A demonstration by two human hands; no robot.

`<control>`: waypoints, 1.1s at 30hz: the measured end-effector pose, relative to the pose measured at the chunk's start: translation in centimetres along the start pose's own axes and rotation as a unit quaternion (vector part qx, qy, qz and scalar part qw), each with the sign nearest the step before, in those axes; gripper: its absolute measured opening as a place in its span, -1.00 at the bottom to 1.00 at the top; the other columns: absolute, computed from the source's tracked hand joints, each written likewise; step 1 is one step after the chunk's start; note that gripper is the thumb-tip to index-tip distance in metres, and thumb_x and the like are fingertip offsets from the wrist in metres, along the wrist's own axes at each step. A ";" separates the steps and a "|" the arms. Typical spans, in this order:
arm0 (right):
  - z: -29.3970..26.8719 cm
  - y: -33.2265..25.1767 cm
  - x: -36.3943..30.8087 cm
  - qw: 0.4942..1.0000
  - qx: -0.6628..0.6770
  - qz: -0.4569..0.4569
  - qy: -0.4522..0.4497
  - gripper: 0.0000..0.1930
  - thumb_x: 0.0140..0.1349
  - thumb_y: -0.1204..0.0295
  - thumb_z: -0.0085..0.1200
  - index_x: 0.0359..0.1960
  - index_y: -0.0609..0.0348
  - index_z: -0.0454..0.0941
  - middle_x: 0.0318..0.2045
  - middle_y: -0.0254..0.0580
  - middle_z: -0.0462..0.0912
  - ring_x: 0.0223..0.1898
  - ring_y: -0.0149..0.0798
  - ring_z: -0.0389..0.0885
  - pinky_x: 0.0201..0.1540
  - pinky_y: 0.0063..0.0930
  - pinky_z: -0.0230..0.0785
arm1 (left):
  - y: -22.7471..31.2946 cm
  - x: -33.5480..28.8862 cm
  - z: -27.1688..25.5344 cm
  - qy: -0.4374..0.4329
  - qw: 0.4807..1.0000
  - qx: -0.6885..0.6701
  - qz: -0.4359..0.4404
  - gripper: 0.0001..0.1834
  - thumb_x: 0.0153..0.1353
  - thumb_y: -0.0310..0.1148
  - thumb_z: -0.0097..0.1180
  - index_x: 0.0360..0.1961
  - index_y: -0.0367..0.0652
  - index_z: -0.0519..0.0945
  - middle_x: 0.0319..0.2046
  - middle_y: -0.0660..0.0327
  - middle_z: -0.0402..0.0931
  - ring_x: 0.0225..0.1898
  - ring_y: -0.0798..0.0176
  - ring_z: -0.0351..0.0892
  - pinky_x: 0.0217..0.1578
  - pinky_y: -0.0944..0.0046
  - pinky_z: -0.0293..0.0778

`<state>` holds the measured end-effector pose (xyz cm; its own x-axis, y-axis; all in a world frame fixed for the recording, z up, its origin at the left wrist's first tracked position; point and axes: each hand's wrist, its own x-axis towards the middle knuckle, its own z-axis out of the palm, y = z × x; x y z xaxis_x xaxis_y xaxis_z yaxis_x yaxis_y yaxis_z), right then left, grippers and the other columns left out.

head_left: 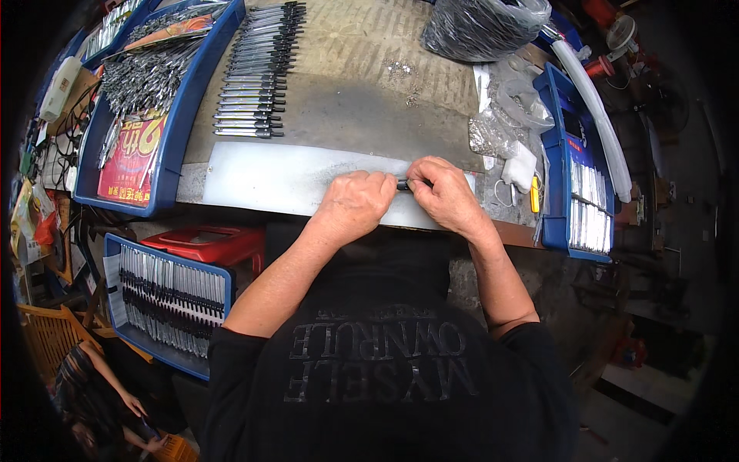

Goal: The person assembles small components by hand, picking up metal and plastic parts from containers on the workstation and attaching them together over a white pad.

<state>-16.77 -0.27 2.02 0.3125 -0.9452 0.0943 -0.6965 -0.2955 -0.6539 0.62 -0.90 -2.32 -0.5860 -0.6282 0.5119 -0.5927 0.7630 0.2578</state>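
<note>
Two hands closing on one dark piece over a pale board

The left hand (354,202) and the right hand (446,192) are meeting above the front edge of a long pale board (269,173). Both are curling their fingers and gripping a slim dark piece (402,185) — only a short stretch of it is showing between the fingertips, and the fingers are hiding the rest. The board is lying on the worktable (346,100), along the edge nearest the person.

Beyond the board, to the left, a row of silver rods with dark ends (250,108) is lying side by side. Further left, a blue bin (173,146) is holding a heap of loose metal pieces (150,81) and a red printed sheet (131,154). Below it, a red stool (204,245) is standing just beside a blue tray (229,289), which is carrying rows of similar rods.

To the right, another blue bin (556,154) is holding silver packed pieces (589,189); a yellow tool (534,194) is lying near it. A dark plastic bag (485,31) is sitting at the far side — and, at lower left, a co-worker's hand (135,404) is showing.
</note>
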 end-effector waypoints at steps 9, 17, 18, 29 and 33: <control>-0.4 -0.5 0.1 0.995 0.045 0.082 -0.022 -0.85 -0.04 0.48 -0.04 -0.57 0.38 0.43 -0.50 0.06 0.49 -0.40 0.02 0.48 -0.32 -0.23 0.30 | 0.1 0.0 0.0 0.005 1.000 0.009 0.011 -0.88 -0.05 -0.42 0.05 -0.56 -0.17 0.36 -0.72 0.23 0.31 -0.65 0.23 0.44 -0.66 0.25 0.38; -0.3 -0.3 0.3 0.996 0.033 0.070 -0.039 -0.85 -0.03 0.49 -0.08 -0.51 0.39 0.43 -0.50 -0.02 0.49 -0.41 -0.12 0.47 -0.30 -0.35 0.30 | 0.0 -0.1 0.1 0.013 1.000 0.001 0.015 -0.89 -0.05 -0.43 0.04 -0.56 -0.17 0.35 -0.72 0.23 0.29 -0.67 0.23 0.43 -0.66 0.26 0.38; -0.3 -0.3 0.4 0.996 0.034 0.068 -0.044 -0.85 -0.03 0.49 -0.08 -0.51 0.39 0.42 -0.50 -0.01 0.49 -0.41 -0.12 0.47 -0.30 -0.35 0.30 | 0.0 -0.1 0.1 0.007 1.000 0.007 0.012 -0.89 -0.05 -0.43 0.04 -0.56 -0.17 0.36 -0.72 0.23 0.29 -0.66 0.23 0.43 -0.66 0.26 0.38; -0.5 -0.3 0.3 0.998 -0.005 0.065 -0.028 -0.84 -0.03 0.46 0.06 -0.51 0.34 0.44 -0.51 -0.01 0.49 -0.41 -0.02 0.47 -0.33 -0.26 0.30 | -0.1 -0.1 0.1 0.002 1.000 -0.004 0.003 -0.87 -0.02 -0.40 0.06 -0.55 -0.18 0.38 -0.71 0.22 0.32 -0.65 0.22 0.44 -0.65 0.25 0.38; -0.9 -0.5 0.4 0.991 0.077 0.098 -0.041 -0.82 0.02 0.42 0.07 -0.51 0.32 0.43 -0.54 -0.06 0.50 -0.48 -0.16 0.47 -0.39 -0.33 0.29 | -0.2 -0.1 0.0 0.000 0.999 -0.036 -0.027 -0.86 -0.02 -0.38 0.08 -0.51 -0.19 0.40 -0.68 0.21 0.36 -0.62 0.19 0.47 -0.64 0.23 0.38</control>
<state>-16.87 -0.62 3.02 0.2379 -0.9658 -0.1030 -0.6442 -0.0775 -0.7609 0.79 -1.02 -2.45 -0.5535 -0.6688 0.4963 -0.5823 0.7369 0.3435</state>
